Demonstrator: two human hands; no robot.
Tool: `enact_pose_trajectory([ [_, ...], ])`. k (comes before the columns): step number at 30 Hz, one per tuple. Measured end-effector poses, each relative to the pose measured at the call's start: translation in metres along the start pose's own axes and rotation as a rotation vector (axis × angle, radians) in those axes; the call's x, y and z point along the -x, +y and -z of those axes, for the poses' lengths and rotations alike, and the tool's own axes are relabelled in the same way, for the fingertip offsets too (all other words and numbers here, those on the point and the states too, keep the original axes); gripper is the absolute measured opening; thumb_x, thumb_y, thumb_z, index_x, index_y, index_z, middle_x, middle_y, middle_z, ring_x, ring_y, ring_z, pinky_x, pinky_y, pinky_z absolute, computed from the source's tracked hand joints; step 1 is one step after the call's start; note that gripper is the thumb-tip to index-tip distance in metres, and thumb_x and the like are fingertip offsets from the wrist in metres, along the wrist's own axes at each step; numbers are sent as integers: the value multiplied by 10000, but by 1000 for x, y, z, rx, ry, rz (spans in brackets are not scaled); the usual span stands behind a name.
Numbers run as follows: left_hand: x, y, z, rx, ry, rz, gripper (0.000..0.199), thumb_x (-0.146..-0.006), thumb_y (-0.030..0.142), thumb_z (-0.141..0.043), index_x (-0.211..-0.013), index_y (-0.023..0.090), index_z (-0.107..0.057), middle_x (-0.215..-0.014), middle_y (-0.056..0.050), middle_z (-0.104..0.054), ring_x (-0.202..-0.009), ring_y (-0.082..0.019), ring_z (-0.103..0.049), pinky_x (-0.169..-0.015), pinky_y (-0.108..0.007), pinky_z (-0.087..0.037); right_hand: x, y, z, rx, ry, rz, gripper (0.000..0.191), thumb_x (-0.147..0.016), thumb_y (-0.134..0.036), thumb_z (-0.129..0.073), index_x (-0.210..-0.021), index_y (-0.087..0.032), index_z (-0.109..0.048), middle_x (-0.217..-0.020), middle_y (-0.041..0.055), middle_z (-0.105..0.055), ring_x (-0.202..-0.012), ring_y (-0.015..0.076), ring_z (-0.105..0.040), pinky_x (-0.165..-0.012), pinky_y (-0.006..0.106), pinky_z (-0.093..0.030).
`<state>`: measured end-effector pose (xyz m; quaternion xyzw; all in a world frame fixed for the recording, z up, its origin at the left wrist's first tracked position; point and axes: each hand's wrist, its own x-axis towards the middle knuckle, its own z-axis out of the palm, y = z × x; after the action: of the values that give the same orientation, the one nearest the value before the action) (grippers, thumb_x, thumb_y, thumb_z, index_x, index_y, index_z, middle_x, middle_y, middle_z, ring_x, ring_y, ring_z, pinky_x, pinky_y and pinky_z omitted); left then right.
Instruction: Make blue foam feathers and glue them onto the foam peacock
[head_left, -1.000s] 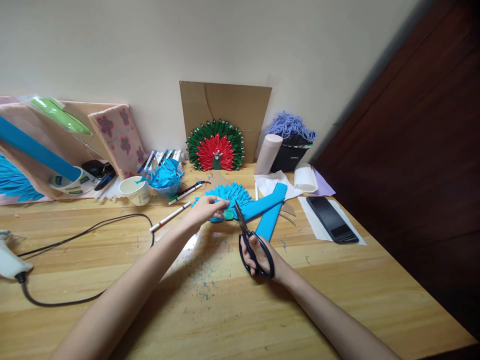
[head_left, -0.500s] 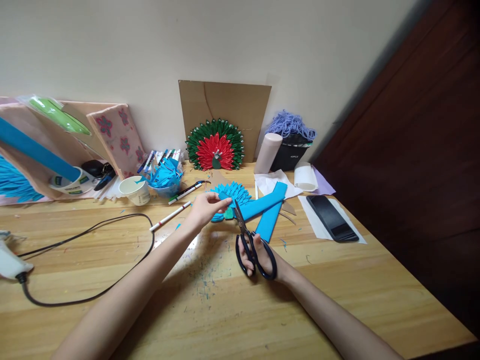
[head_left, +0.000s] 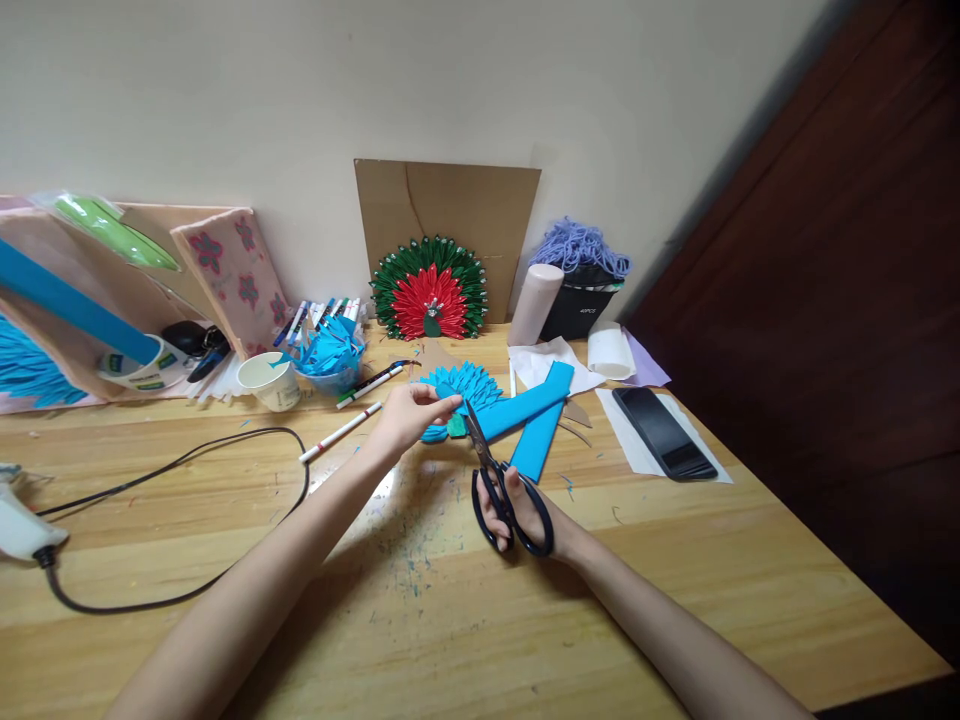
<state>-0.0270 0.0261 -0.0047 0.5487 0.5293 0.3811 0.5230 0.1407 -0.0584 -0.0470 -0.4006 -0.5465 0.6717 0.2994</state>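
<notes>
My left hand (head_left: 411,415) is closed in a pinch on a small blue piece (head_left: 445,391), which looks like ribbon or paper. In my right hand (head_left: 529,502) is a pair of black-handled scissors (head_left: 481,443), its blade tips up against the left fingertips and the blue piece. Whether the blades are cutting cannot be made out. Behind the hands lies a fan of folded blue petals (head_left: 474,382) with a green patch (head_left: 457,426) at its base, partly hidden. Two flat blue strips (head_left: 537,440) cross to the right of the blades.
A green and red peacock (head_left: 430,290) leans on cardboard (head_left: 457,195) at the wall. Left of the fan stand a bowl of blue pieces (head_left: 330,352) and a paper cup (head_left: 268,384). A glue gun (head_left: 22,525) trails a black cable (head_left: 150,608). At right is a phone (head_left: 664,435).
The scissor tips have shifted slightly left, closer to my left fingertips. Otherwise both hands keep nearly the same place, and the view has tilted a little.
</notes>
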Motion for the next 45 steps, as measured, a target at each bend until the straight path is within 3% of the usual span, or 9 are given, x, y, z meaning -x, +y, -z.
enact_pose_trajectory([
  [16,-4,-5,2,75,5,53,406,-529,496,-710,-542,127,-541,-532,7,-567,-548,-102,-550,-584,-226,-460,-4,5,2,14,40,-7,696,-534,-859,-305,-675,-185,-405,-369,-87,-378,-287,56,-354,-313,172,-317],
  [27,3,9,-1,50,-43,121,382,-493,444,-741,-481,122,-535,-509,-3,-580,-482,-79,-516,-545,-216,-444,-4,3,0,-22,40,-38,733,-481,-884,-288,-680,-188,-408,-366,-86,-386,-287,67,-368,-326,194,-339],
  [35,2,7,1,57,-27,91,368,-538,454,-717,-529,114,-576,-501,3,-563,-494,-83,-518,-561,-217,-445,-5,10,4,31,71,27,632,-608,-810,-343,-689,-186,-404,-382,-87,-374,-290,57,-349,-307,178,-328],
  [45,-2,-1,2,97,-23,68,387,-548,485,-706,-602,118,-595,-535,5,-563,-557,-104,-561,-628,-236,-492,-7,16,6,101,95,64,614,-646,-783,-347,-683,-176,-430,-391,-83,-371,-292,56,-355,-299,171,-312],
])
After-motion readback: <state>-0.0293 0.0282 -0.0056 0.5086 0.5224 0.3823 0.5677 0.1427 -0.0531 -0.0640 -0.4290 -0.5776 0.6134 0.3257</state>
